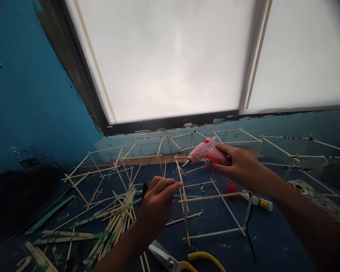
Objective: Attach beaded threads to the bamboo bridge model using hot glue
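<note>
My right hand (239, 166) grips a pink glue gun (204, 151), its red light on and its nozzle pointing left and down at a joint of the stick frame (184, 196). My left hand (157, 206) is closed in a pinch on a thin wooden stick of that frame, just below the nozzle. The frame is made of thin pale sticks joined into open boxes and stands on a dark blue surface (272, 241).
A heap of loose sticks (113, 223) lies left of my left hand. Yellow-handled cutters (184, 262) rest at the near edge. A glue tube (257, 202) and a small red object (231, 187) lie under my right arm. A large window (172, 60) and blue wall are behind.
</note>
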The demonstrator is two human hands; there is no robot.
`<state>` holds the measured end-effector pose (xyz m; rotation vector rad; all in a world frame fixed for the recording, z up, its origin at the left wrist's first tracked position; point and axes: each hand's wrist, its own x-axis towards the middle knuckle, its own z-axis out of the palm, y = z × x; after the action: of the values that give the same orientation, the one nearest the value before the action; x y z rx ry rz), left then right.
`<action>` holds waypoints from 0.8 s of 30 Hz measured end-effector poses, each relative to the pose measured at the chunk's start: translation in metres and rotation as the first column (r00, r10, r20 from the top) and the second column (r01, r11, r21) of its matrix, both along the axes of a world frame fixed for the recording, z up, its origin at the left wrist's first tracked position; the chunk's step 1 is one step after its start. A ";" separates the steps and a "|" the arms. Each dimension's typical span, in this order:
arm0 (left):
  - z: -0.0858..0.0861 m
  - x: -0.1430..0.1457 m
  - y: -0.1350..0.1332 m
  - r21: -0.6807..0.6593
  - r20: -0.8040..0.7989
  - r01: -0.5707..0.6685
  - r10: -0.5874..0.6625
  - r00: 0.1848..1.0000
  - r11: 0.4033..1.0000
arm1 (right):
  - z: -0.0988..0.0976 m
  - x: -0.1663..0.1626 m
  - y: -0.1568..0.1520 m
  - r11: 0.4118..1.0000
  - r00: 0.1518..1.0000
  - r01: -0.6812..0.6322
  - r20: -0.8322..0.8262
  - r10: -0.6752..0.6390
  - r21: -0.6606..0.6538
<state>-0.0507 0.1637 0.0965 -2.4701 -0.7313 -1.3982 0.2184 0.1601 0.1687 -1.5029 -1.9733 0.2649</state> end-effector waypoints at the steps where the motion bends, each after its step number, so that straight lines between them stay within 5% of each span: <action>1: 0.000 0.000 0.000 0.000 -0.002 0.000 0.000 1.000 1.000 | -0.001 0.001 0.000 0.999 0.999 0.031 0.027 -0.032 0.038; 6: 0.002 0.000 0.000 -0.010 -0.011 0.008 -0.008 1.000 1.000 | -0.007 0.008 0.003 0.977 0.972 0.162 0.148 -0.183 0.142; 24: 0.005 0.004 -0.005 -0.172 0.055 -0.014 0.024 0.998 0.985 | -0.010 0.006 0.001 0.988 0.979 0.086 0.173 -0.109 0.132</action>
<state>-0.0463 0.1592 0.1014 -2.5523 -0.9209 -1.4604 0.2242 0.1606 0.1582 -1.5844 -2.0065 -0.0362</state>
